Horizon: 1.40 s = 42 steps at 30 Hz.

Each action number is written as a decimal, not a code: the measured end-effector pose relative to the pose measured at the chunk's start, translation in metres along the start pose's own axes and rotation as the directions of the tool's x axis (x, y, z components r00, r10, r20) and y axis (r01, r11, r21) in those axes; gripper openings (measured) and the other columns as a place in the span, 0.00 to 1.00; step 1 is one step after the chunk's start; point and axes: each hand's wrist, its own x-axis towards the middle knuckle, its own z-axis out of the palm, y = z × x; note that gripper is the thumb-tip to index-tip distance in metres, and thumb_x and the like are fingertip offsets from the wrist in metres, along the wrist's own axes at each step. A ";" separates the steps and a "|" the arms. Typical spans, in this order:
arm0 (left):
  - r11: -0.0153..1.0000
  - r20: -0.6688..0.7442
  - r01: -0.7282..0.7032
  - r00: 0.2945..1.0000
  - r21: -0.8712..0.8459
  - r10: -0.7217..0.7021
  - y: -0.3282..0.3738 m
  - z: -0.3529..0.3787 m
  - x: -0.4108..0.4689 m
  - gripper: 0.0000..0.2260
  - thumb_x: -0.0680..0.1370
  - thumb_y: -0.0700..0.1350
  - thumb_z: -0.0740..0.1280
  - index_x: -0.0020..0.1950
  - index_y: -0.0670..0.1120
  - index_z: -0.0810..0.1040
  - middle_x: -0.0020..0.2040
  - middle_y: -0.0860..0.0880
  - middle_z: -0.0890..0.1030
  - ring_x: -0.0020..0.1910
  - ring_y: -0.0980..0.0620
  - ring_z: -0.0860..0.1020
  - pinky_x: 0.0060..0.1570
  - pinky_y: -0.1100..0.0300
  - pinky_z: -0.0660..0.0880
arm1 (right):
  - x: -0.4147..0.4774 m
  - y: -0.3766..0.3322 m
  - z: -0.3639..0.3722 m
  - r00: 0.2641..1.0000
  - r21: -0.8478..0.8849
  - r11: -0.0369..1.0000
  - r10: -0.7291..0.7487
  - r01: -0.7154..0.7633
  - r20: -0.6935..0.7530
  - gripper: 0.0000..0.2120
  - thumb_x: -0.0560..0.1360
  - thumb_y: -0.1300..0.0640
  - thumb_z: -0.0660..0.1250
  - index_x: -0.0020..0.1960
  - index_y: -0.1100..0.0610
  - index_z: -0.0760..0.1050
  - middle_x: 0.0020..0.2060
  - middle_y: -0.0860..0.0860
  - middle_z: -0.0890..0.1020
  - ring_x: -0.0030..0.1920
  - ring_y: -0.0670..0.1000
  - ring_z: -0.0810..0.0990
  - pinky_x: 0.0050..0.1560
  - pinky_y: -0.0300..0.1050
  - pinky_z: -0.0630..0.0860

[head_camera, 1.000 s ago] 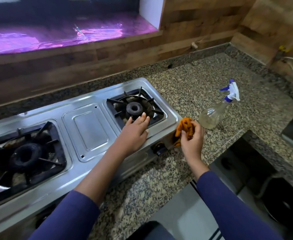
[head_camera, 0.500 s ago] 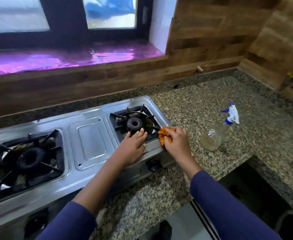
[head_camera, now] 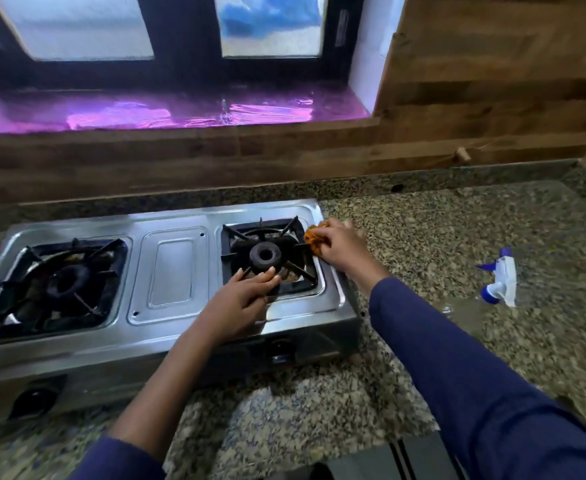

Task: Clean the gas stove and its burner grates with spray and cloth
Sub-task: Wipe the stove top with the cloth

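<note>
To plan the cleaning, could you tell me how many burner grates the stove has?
2: left grate on the stove's left side; right grate between both hands. None seems hidden.

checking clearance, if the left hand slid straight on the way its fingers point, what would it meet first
Most likely the black ring-shaped burner head: the left hand lies on the black metal grate, fingertips almost at the burner's near edge.

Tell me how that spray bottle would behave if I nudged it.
The spray bottle lies on its side on the granite counter, so it would probably roll or pivot rather than tip. It looks like clear plastic with little liquid showing, so it is likely light and easily moved.
</note>
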 end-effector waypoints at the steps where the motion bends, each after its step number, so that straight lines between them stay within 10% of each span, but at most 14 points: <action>1: 1.000 -0.027 0.017 0.999 -0.021 -0.018 0.004 0.000 -0.002 0.22 0.77 0.49 0.57 0.71 0.55 0.71 0.72 0.61 0.65 0.74 0.63 0.61 0.77 0.53 0.48 | -0.010 0.002 -0.001 1.000 0.016 1.000 -0.020 0.020 0.008 0.17 0.78 0.54 0.63 0.65 0.44 0.76 0.66 0.52 0.72 0.69 0.60 0.64 0.65 0.56 0.59; 10: 0.980 -0.223 0.195 0.957 0.031 -0.183 0.034 0.020 -0.002 0.18 0.79 0.44 0.64 0.70 0.46 0.75 0.71 0.57 0.67 0.74 0.55 0.64 0.75 0.56 0.52 | -0.153 0.036 0.003 0.962 0.184 0.946 -0.274 0.267 0.011 0.23 0.73 0.63 0.63 0.63 0.44 0.76 0.63 0.45 0.73 0.62 0.50 0.67 0.64 0.48 0.66; 15: 0.976 -0.234 0.171 0.963 0.137 -0.136 0.086 0.046 0.011 0.22 0.79 0.48 0.67 0.73 0.47 0.71 0.77 0.50 0.63 0.77 0.54 0.58 0.74 0.55 0.53 | -0.175 0.080 0.004 0.989 0.525 0.843 -0.145 0.122 0.001 0.17 0.73 0.66 0.68 0.56 0.49 0.81 0.55 0.45 0.77 0.59 0.47 0.73 0.63 0.38 0.69; 17: 0.993 -0.206 0.090 0.976 0.083 -0.071 0.117 0.060 0.015 0.21 0.77 0.51 0.68 0.70 0.48 0.75 0.73 0.51 0.70 0.73 0.53 0.66 0.70 0.58 0.62 | -0.187 0.094 0.001 0.996 0.722 0.687 0.090 -0.081 0.026 0.15 0.74 0.65 0.69 0.55 0.49 0.81 0.54 0.48 0.80 0.58 0.49 0.78 0.61 0.39 0.73; 22: 0.962 0.015 0.116 0.993 -0.247 -0.116 0.165 0.097 0.031 0.20 0.70 0.63 0.69 0.56 0.53 0.82 0.48 0.54 0.85 0.48 0.60 0.82 0.52 0.52 0.79 | -0.210 0.109 -0.017 0.795 0.944 -0.126 0.511 -0.306 0.326 0.09 0.77 0.63 0.67 0.56 0.56 0.80 0.46 0.54 0.86 0.45 0.51 0.84 0.46 0.42 0.79; 28: 0.922 0.203 0.147 0.976 -0.359 -0.077 0.179 0.128 0.049 0.31 0.65 0.64 0.73 0.66 0.56 0.74 0.55 0.55 0.81 0.49 0.59 0.82 0.52 0.51 0.80 | -0.234 0.114 -0.028 0.811 0.889 -0.361 0.405 -0.281 0.421 0.23 0.66 0.61 0.67 0.61 0.60 0.78 0.47 0.59 0.83 0.40 0.54 0.81 0.38 0.44 0.75; 32: 0.976 0.102 -0.185 0.975 -0.116 0.197 0.177 0.138 0.056 0.27 0.71 0.50 0.73 0.69 0.53 0.73 0.64 0.53 0.76 0.62 0.54 0.75 0.59 0.60 0.72 | -0.247 0.119 -0.033 0.844 0.875 -0.345 0.298 -0.340 0.446 0.29 0.61 0.61 0.64 0.63 0.61 0.75 0.45 0.59 0.81 0.37 0.53 0.79 0.36 0.44 0.71; 36: 0.922 0.122 -0.378 0.922 0.083 0.367 0.178 0.139 0.057 0.27 0.72 0.47 0.66 0.71 0.53 0.71 0.60 0.54 0.79 0.55 0.53 0.78 0.47 0.60 0.75 | -0.253 0.122 -0.033 0.834 0.876 -0.250 0.282 -0.413 0.473 0.32 0.59 0.62 0.64 0.64 0.58 0.74 0.46 0.58 0.81 0.40 0.52 0.80 0.35 0.41 0.71; 42: 0.955 0.124 -0.285 0.948 -0.088 0.294 0.182 0.119 0.062 0.12 0.78 0.46 0.57 0.56 0.55 0.76 0.41 0.54 0.82 0.40 0.55 0.80 0.41 0.54 0.77 | -0.258 0.129 -0.036 0.786 0.832 0.039 0.354 -0.554 0.507 0.30 0.60 0.63 0.66 0.62 0.51 0.69 0.51 0.58 0.81 0.44 0.55 0.81 0.36 0.43 0.77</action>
